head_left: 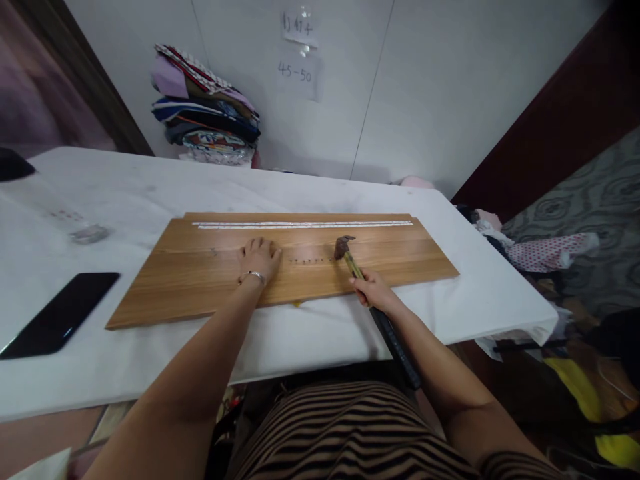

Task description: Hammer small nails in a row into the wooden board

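Observation:
A claw hammer (387,330) is in my right hand (373,291), gripped partway along its handle. Its rusty head is over the wooden board (420,257), at the right end of a row of small nails (309,261); I cannot tell whether it touches one. To the left of that row, my left hand (260,259) lies on the board with its fingers apart and holds nothing. Two white strips (305,225) with markings run along the board's far side.
White cloth covers the table (150,180). A black phone (60,313) lies left of the board, near a small clear packet (89,233). Folded clothes (207,110) are stacked against the wall. More fabric (540,253) lies beyond the table's right edge.

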The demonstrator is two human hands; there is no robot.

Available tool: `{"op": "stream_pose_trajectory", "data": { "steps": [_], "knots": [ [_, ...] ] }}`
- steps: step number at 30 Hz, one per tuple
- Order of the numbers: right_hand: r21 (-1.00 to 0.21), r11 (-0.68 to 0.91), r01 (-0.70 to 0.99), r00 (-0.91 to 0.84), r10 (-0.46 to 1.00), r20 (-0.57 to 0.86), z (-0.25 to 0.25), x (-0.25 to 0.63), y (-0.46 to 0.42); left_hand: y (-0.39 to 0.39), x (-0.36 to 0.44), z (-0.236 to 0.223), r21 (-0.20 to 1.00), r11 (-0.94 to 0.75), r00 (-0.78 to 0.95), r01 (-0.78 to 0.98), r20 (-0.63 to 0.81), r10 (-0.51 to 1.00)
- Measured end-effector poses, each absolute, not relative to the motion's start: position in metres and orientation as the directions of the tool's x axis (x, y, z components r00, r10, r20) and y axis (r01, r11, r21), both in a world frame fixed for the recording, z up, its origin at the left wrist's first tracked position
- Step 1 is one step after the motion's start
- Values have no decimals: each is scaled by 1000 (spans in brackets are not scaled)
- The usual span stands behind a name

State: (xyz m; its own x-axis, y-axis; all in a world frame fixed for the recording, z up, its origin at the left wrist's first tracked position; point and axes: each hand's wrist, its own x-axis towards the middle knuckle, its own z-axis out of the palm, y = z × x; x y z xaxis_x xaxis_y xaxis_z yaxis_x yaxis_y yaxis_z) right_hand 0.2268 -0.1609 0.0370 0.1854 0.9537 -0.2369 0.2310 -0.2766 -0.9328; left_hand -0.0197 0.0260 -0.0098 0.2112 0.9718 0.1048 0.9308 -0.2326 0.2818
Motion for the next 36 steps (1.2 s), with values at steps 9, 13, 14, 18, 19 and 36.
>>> {"op": "stream_pose_trajectory", "data": {
  "steps": [9, 13, 14, 18, 19, 36],
  "knots": [
    [-934, -293, 205, 173, 950, -260, 35, 228, -162, 26, -20, -12, 308, -228, 198, 924, 127, 972],
    [-931, -304, 201, 174, 947, -271, 36, 228, -162, 25, -20, -9, 298, -215, 191, 930, 110, 975],
    [-929, -310, 201, 174, 945, -278, 36, 229, -161, 25, -20, -8, 296, -213, 190, 931, 104, 976],
    [-927, -321, 193, 178, 941, -288, 34, 229, -161, 24, -20, -5, 295, -206, 190, 933, 83, 978],
    [-929, -316, 192, 177, 942, -284, 34, 229, -161, 24, -20, -5, 295, -205, 190, 933, 81, 978],
    [-934, -299, 195, 168, 948, -269, 37, 228, -162, 26, -20, -10, 300, -203, 179, 932, 106, 978]
  ]
}}
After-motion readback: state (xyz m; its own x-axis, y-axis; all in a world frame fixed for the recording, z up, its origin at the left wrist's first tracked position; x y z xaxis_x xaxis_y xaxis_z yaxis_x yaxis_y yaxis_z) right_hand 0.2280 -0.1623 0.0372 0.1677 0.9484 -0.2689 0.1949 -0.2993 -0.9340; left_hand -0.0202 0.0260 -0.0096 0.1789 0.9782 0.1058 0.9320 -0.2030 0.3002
